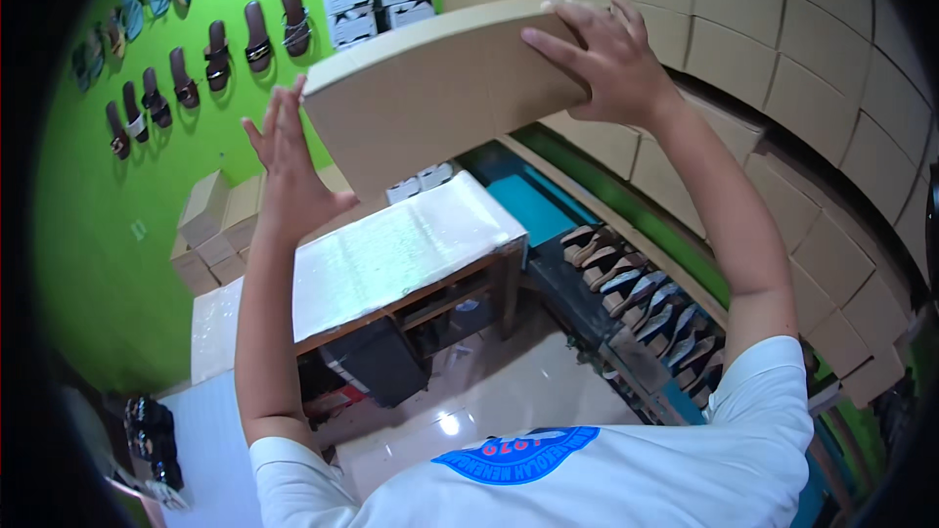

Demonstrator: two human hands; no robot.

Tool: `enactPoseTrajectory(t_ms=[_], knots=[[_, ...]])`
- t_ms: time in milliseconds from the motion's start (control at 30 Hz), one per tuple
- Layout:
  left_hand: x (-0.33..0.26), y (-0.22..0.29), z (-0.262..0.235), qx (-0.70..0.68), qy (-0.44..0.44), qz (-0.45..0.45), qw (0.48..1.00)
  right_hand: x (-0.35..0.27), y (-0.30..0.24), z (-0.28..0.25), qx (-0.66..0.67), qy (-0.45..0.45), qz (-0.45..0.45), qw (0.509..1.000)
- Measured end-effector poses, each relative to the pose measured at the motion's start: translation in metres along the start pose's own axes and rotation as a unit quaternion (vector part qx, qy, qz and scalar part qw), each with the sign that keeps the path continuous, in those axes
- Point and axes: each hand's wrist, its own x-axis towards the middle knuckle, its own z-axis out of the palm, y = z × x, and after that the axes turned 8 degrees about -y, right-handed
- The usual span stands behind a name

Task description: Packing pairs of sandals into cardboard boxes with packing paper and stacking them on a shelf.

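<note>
A plain brown cardboard box (430, 93) is raised in front of me, its long side toward me and tilted up to the right. My right hand (611, 59) grips its right end, with fingers spread over the top edge and side. At the box's left end is my left hand (293, 166), fingers up along the edge and thumb beneath the lower corner. Both arms are lifted, and the box is held between the two hands. Its far side and its contents are hidden.
Below stands a table (391, 259) with a white wrapped top. Stacked cardboard boxes (734, 54) line the right wall, above a row of sandals (646, 293) on a low rack. More sandals (217, 54) hang on the green wall. Smaller boxes (207, 220) are piled at the left.
</note>
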Motion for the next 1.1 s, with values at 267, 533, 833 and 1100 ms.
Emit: enactPoseTrajectory(t_ms=[267, 533, 833, 1100], knots=[[0.123, 0.06, -0.009, 0.017, 0.144, 0.033, 0.989, -0.009, 0.104, -0.077, -0.084, -0.043, 0.02, 0.995], [0.222, 0.123, -0.014, 0.067, 0.253, 0.088, 0.961, -0.018, 0.181, -0.114, -0.187, -0.02, 0.106, 0.976], [0.325, 0.179, 0.037, -0.1, 0.279, 0.11, 0.949, -0.03, 0.183, -0.152, -0.156, -0.064, 0.171, 0.971], [0.373, 0.25, 0.038, -0.08, 0.138, 0.057, 0.985, -0.029, 0.203, -0.166, -0.125, -0.108, 0.142, 0.976]])
